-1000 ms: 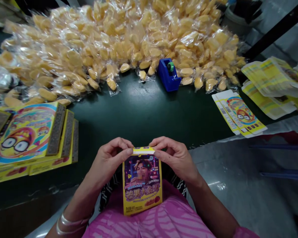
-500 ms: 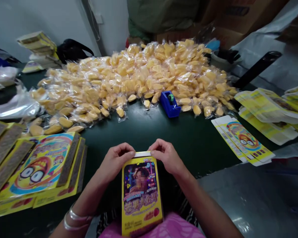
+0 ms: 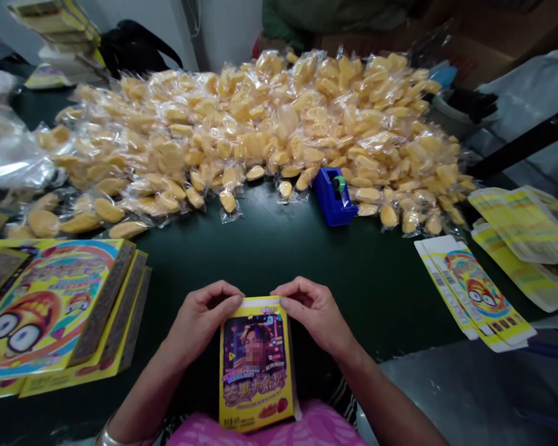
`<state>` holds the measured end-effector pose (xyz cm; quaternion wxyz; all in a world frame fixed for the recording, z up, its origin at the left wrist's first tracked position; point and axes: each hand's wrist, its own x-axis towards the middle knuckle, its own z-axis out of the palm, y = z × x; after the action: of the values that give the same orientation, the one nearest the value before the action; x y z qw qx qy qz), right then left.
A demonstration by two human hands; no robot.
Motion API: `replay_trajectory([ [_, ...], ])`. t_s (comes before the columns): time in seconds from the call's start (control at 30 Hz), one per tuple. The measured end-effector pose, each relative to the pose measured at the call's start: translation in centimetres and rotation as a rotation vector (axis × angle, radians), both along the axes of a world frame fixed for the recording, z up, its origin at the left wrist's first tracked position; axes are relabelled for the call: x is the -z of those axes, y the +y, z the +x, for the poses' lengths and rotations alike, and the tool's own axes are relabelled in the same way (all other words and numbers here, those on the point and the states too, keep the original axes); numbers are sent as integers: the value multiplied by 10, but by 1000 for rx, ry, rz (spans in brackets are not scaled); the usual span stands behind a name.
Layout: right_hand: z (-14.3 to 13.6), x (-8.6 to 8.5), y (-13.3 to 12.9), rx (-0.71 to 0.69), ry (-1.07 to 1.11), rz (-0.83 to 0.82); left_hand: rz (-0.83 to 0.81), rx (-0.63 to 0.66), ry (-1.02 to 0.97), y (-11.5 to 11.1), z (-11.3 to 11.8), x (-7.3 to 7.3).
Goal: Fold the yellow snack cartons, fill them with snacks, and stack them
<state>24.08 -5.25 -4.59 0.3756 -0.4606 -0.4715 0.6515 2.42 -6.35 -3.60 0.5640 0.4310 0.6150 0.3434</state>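
A yellow printed box (image 3: 255,365) leans upright near my lap, its top end raised toward the table. My left hand (image 3: 209,313) pinches the box's top left corner between thumb and fingers. At the top right corner, my right hand (image 3: 314,310) grips the box the same way. A white strip shows along the top edge between my thumbs. Beyond my hands stands a blue tape dispenser (image 3: 335,197) with a green roll, beside a wide heap of yellow pieces in clear wrappers (image 3: 279,130).
Large yellow packages (image 3: 51,310) are stacked at the left. Flat yellow cartons (image 3: 477,291) lie at the right table edge, near more yellow packaging (image 3: 525,229). A bin (image 3: 465,114) and a black bar (image 3: 525,142) are at the back right.
The view has shifted, so the heap and dispenser appear larger. The box's top now faces me more, with its yellow edge folded over and less white strip showing. Both hands keep their hold.
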Motion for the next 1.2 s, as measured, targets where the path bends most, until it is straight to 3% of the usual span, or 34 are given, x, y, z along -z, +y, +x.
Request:
replay_trajectory([
  [0.17,1,-2,2,-11,-74,68,-27,2,-6,-2,0,3],
  [0.4,2,12,-19,55,-40,112,-45,-249,-92,-26,7,15],
  [0.57,-3,13,-14,98,-69,158,-18,-227,-103,-14,6,20],
  [0.8,-12,18,-11,123,43,85,18,-357,-144,-7,17,30],
  [0.97,-19,20,-22,155,163,-18,68,-233,43,-10,1,19],
  [1.2,-14,8,-26,127,160,-39,62,70,-5,4,-12,-6],
])
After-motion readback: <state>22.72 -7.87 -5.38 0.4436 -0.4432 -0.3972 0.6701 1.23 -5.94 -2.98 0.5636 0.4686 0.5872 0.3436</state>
